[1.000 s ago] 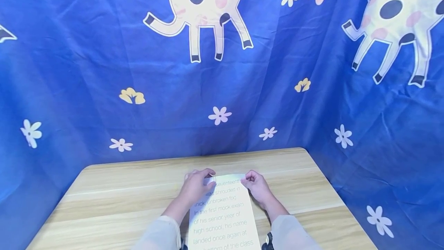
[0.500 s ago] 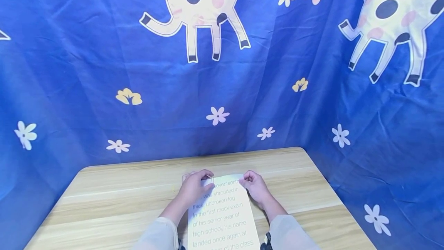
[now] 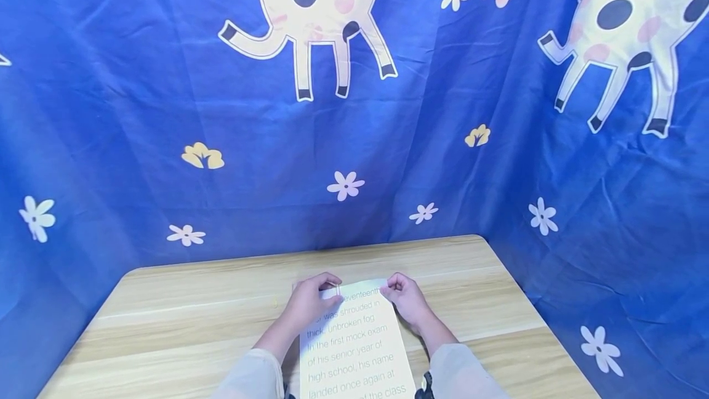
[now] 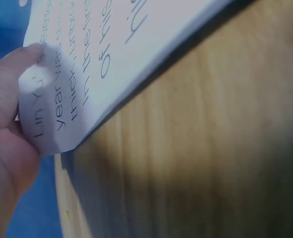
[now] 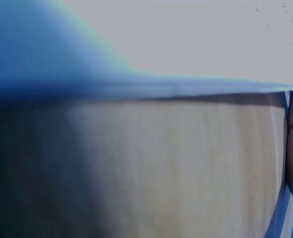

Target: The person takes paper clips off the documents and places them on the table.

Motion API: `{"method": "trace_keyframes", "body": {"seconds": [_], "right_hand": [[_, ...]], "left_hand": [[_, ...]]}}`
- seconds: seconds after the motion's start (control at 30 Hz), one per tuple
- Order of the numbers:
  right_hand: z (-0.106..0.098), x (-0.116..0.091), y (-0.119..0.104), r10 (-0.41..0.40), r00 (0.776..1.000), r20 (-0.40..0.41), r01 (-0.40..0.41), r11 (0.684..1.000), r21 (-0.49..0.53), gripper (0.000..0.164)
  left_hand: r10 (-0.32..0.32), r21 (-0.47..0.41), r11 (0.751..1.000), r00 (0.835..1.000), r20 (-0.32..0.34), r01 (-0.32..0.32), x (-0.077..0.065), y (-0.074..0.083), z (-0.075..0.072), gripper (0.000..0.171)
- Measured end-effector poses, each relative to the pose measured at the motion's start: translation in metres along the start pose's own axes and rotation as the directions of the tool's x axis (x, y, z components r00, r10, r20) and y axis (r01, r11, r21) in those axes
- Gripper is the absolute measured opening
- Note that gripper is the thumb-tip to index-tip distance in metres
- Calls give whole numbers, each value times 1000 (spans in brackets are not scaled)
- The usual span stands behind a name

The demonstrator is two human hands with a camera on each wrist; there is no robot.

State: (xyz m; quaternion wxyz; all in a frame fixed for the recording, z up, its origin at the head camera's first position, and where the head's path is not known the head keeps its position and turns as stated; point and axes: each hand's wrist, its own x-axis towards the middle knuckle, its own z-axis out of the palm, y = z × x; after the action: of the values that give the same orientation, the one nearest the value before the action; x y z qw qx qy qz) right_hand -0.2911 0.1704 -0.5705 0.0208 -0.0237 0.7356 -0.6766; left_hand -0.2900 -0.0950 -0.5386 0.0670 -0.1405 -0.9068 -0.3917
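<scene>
A white sheet of paper (image 3: 354, 350) with large printed lines of text stands in front of me, its lower end running out of the head view. My left hand (image 3: 312, 300) pinches its top left corner, the thumb across the printed face. By that thumb and index finger shows a thin, pale yellow looped outline, too small to identify. My right hand (image 3: 407, 300) grips the top right corner between thumb and fingers. In the left wrist view the paper (image 4: 91, 59) lifts off the table at its corner. The right wrist view shows its side edge above the wood.
The light wood table (image 3: 183, 319) has rounded far corners. Blue curtains (image 3: 277, 159) printed with cows and flowers hang behind it and at both sides. A small yellow mark (image 3: 275, 302) is on the tabletop left of my left hand.
Both hands keep their hold on the top corners. The printed lines sit slightly lower in the view, and the whole scene has shifted a little to the left.
</scene>
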Motion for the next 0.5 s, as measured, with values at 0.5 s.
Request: {"method": "trace_keyframes", "body": {"seconds": [0.5], "right_hand": [[-1,-2,0,-5,1000,3,5,1000,2,14]], "left_hand": [[-15,-77,997,999,-36,12,-3,-2,2,27]]}}
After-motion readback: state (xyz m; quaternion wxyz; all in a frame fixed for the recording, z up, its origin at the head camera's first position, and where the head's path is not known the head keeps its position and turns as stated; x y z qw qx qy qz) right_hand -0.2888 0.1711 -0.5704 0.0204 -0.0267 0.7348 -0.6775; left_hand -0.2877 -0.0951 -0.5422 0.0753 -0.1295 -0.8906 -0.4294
